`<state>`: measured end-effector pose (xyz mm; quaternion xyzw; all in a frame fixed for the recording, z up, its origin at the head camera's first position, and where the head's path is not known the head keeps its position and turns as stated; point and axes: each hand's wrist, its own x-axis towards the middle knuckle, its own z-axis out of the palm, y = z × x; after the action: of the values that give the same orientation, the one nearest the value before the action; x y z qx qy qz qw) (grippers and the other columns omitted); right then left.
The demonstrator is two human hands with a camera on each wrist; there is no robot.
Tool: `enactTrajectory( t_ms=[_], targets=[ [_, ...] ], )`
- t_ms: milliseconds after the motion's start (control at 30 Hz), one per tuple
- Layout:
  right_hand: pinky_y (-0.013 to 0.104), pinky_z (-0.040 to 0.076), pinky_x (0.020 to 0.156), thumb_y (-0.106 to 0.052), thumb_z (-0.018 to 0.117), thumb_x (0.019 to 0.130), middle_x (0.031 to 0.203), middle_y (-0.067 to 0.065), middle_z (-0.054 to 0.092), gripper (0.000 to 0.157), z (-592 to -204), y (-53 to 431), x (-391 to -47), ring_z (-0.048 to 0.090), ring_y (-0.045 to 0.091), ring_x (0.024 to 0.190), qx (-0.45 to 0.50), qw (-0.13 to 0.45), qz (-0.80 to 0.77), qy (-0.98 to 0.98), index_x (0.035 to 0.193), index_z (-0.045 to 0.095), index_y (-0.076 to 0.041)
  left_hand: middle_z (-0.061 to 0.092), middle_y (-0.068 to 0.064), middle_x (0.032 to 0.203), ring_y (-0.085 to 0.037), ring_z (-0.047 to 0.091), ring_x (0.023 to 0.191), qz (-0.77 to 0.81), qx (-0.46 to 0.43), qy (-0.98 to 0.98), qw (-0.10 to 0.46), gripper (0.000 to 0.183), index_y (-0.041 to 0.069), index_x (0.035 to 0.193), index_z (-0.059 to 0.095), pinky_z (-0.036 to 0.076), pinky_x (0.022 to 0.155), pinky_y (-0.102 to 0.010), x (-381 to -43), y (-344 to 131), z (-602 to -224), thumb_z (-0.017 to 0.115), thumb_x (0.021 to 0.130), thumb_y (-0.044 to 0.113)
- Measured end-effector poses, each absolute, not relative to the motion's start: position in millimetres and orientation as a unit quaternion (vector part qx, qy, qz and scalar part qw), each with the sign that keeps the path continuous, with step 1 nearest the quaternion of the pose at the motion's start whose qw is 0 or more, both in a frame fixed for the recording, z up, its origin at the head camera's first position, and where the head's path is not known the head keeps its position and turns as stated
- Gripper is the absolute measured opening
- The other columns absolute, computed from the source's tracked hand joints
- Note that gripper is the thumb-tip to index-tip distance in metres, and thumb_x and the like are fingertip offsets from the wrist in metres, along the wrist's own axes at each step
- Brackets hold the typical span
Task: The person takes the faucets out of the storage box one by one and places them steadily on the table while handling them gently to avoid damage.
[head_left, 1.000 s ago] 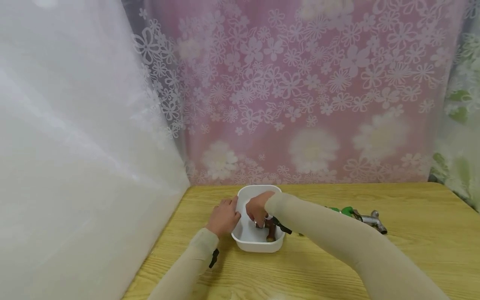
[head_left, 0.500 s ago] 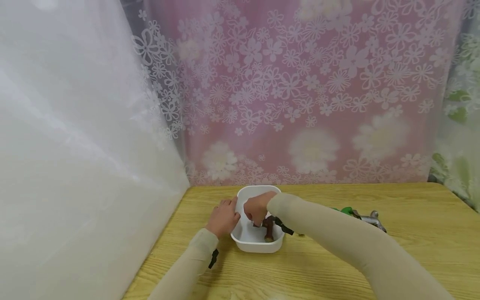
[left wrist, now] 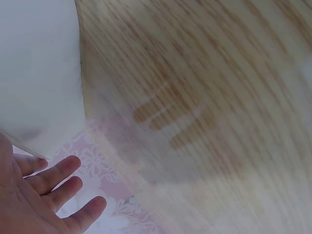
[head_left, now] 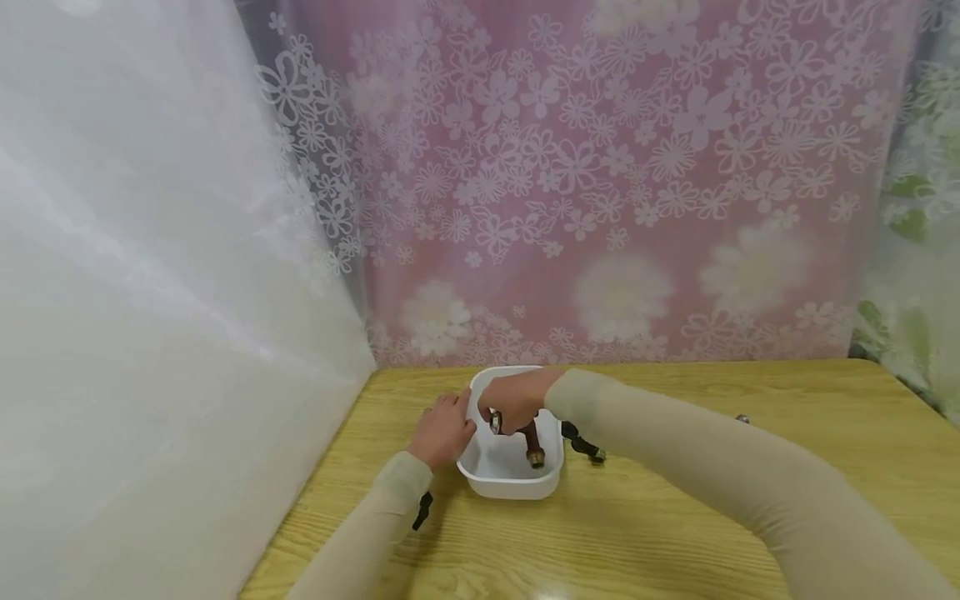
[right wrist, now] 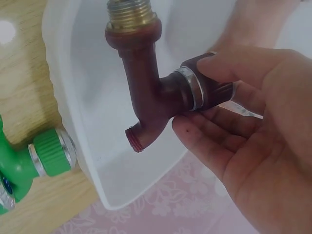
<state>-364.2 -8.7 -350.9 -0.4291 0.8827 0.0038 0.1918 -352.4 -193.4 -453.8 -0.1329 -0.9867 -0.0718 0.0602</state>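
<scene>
A brown plastic water tap [right wrist: 144, 92] with a brass threaded end is held over the white basin [head_left: 510, 490]. My right hand [head_left: 517, 402] grips its ribbed knob between thumb and fingers, as the right wrist view shows close up. At the basin's left side, my left hand [head_left: 441, 432] touches the rim, its fingers extended and not curled round anything. The left wrist view shows these loose, spread fingers [left wrist: 58, 180] beside a white surface.
A green tap [right wrist: 48, 153] lies on the wooden table [head_left: 637, 533], just outside the basin. A bit of shiny metal [head_left: 742, 418] shows beyond my right sleeve, which hides what lies behind it. A flowered curtain [head_left: 615, 192] hangs at the table's back; white sheeting [head_left: 165, 333] borders the left.
My right hand has risen with the brown tap, lifting it from low inside the basin. The left hand stays at the rim. The head view has shifted slightly.
</scene>
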Motion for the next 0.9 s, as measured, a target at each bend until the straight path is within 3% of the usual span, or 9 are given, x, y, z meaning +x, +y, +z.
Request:
enactTrajectory(
  t_ms=[167, 633, 900],
  targets=[
    [0.027, 0.051, 0.075, -0.011, 0.067, 0.095, 0.1, -0.009, 0.065, 0.023, -340.5, -1.1, -362.2, 0.058, 0.006, 0.078, -0.438, 0.183, -0.01, 0.88, 0.117, 0.066, -0.016, 0.053, -0.018, 0.145, -0.035, 0.046, 0.137, -0.072, -0.134, -0.986, 0.064, 0.057, 0.006, 0.156, 0.036, 0.043, 0.105, -0.058, -353.8, -193.9, -453.0, 0.047, 0.104, 0.027],
    [0.028, 0.052, 0.075, -0.015, 0.067, 0.096, 0.103, -0.01, 0.062, 0.026, -327.6, 37.2, -354.5, 0.06, 0.006, 0.085, -0.424, 0.172, -0.006, 0.889, 0.121, 0.065, -0.019, 0.051, -0.016, 0.147, -0.035, 0.044, 0.139, -0.063, -0.122, -0.989, 0.052, 0.058, 0.008, 0.157, 0.035, 0.043, 0.107, -0.057, -353.9, -191.9, -454.0, 0.047, 0.104, 0.03],
    [0.031, 0.05, 0.076, -0.012, 0.067, 0.095, 0.111, -0.004, 0.059, 0.027, -327.7, 72.4, -353.5, 0.056, 0.011, 0.089, -0.41, 0.161, -0.018, 0.898, 0.122, 0.065, -0.017, 0.051, -0.018, 0.147, -0.036, 0.045, 0.139, -0.075, -0.125, -0.988, 0.049, 0.059, 0.007, 0.156, 0.035, 0.042, 0.107, -0.058, -352.4, -190.8, -451.2, 0.048, 0.104, 0.029]
  ],
)
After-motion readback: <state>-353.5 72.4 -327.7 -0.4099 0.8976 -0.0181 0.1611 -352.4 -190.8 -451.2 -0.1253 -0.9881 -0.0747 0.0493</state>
